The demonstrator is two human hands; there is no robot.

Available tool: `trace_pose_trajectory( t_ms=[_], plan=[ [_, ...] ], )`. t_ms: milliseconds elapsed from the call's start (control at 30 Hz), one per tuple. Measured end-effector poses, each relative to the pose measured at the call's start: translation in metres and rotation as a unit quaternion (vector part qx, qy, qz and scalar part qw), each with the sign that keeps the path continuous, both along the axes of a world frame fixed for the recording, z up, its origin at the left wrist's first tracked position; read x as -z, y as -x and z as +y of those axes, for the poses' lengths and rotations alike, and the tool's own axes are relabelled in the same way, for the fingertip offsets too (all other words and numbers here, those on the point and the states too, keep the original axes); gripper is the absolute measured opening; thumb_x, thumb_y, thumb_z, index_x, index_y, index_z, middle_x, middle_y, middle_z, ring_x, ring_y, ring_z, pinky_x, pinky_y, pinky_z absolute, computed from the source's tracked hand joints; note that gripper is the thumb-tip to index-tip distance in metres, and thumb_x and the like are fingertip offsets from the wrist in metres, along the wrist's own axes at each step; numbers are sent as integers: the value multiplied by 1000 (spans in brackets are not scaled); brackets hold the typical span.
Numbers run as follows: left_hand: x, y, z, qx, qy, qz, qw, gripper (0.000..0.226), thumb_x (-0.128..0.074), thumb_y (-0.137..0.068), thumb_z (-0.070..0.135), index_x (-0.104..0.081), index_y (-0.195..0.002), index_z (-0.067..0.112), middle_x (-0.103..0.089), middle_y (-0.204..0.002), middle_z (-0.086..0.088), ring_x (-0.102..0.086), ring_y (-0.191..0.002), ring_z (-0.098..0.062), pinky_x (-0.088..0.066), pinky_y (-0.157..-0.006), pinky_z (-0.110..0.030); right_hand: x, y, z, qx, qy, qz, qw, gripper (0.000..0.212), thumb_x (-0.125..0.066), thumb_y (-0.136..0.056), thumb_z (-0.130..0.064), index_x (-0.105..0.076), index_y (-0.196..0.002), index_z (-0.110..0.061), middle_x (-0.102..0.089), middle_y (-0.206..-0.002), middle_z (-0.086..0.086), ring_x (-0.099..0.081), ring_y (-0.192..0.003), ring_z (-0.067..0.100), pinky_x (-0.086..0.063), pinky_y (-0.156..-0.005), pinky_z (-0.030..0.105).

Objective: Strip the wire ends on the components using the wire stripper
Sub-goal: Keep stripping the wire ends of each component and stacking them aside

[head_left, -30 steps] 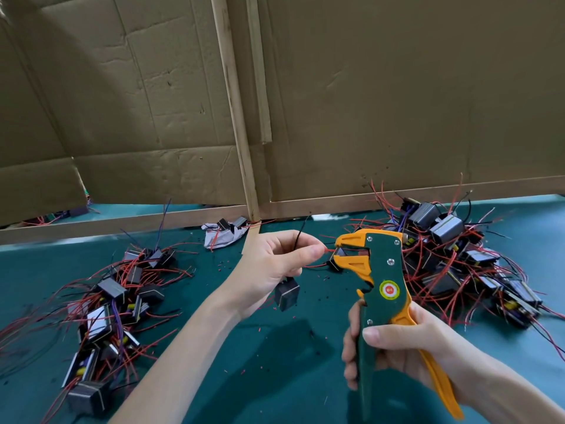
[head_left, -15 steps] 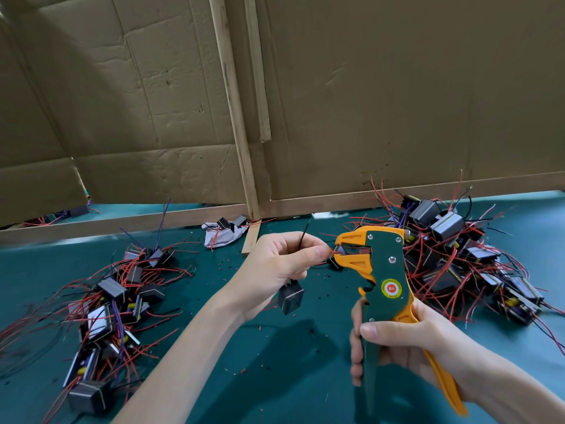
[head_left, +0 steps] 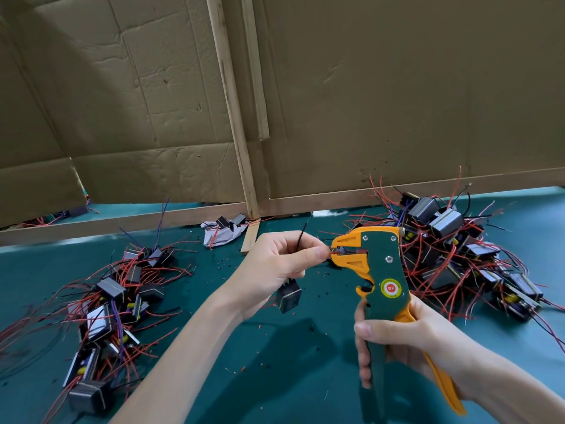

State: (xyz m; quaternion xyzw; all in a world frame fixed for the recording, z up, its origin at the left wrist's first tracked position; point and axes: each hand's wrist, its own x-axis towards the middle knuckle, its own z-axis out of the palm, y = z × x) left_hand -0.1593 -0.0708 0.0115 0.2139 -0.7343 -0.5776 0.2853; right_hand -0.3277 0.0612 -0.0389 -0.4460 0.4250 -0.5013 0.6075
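So we've got our left hand (head_left: 275,264) pinching a red wire (head_left: 333,253) between thumb and finger, and the wire's end sits right in the orange jaws of the wire stripper (head_left: 382,270). The little black component (head_left: 289,296) dangles under that hand above the green tabletop (head_left: 275,377), and a black wire (head_left: 302,237) pokes up out of the fist. Our right hand (head_left: 406,347) is wrapped around the stripper's handles, holding it upright, with a left pile (head_left: 113,301) and a right pile (head_left: 458,255) of wired components lying on the tabletop either side.
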Motion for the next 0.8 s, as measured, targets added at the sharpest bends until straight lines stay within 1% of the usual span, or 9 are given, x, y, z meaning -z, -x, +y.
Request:
trace_pose_trajectory(
  t_ms=[67,167,333,433,533,600,700,733,800],
  plan=[
    [1,-1,-1,0,8,-6,1000,9,-71,-77,30,-71,-70,23,-50,-65,5,-35,-56,-6,-32,-55,-14,0,-3,1,23,-14,2,1000,42,-95,-53,-31,-65,-69,-6,-58,-61,25,-60,-51,32,-54,-55,41],
    [4,0,-2,1,10,-4,1000,10,-69,-75,32,-68,-75,23,-52,-66,9,-38,-56,-5,-34,-55,-13,1,-12,3,68,-34,0,997,39,-90,-50,-28,-62,-65,-6,-54,-56,24,-56,-45,30,-52,-50,38],
    [14,4,-4,49,-104,64,991,16,-49,-91,27,-54,-85,13,-66,-84,-1,-37,-60,-8,-35,-58,-15,11,-15,-1,140,-8,12,990,44,-79,-60,-34,-48,-53,-4,-43,-50,17,-44,-39,25,-41,-42,29],
    [20,9,-4,42,-77,82,993,24,-44,-92,25,-62,-87,11,-66,-79,3,-35,-61,-8,-34,-57,-15,10,-10,-5,67,26,-82,994,40,-89,-56,-25,-59,-67,-2,-53,-62,23,-57,-53,34,-52,-54,43],
    [18,5,-9,6,-46,74,996,32,-42,-93,30,-71,-99,17,-48,-73,8,-30,-63,-8,-31,-60,-19,8,-4,-11,22,54,-130,990,37,-90,-60,-18,-64,-81,-1,-60,-77,28,-63,-72,43,-54,-71,54],
    [16,0,-13,-24,0,20,1000,34,-39,-95,35,-66,-113,24,-41,-78,7,-27,-63,-7,-28,-65,-22,9,-1,-12,18,60,-123,990,36,-90,-62,-18,-65,-83,-2,-61,-79,28,-63,-74,44,-54,-73,54],
    [15,0,-13,-57,86,-81,991,36,-35,-103,26,-48,-137,26,-46,-96,9,-31,-59,-2,-32,-66,-12,9,0,-12,28,35,-125,991,40,-92,-56,-18,-66,-81,-2,-61,-78,28,-63,-73,44,-54,-72,54],
    [15,1,-12,-72,112,-83,988,37,-37,-103,21,-48,-138,24,-41,-89,7,-33,-58,-1,-33,-64,-8,9,-1,-12,31,27,-124,991,42,-93,-53,-18,-66,-80,-2,-60,-77,28,-63,-72,44,-54,-71,53],
    [13,3,-8,-91,130,-36,987,32,-49,-99,13,-58,-127,23,-37,-76,5,-38,-57,-1,-34,-63,-9,8,-3,-13,36,15,-119,992,45,-94,-47,-18,-67,-78,-1,-60,-75,30,-64,-69,44,-55,-68,53]
  ],
)
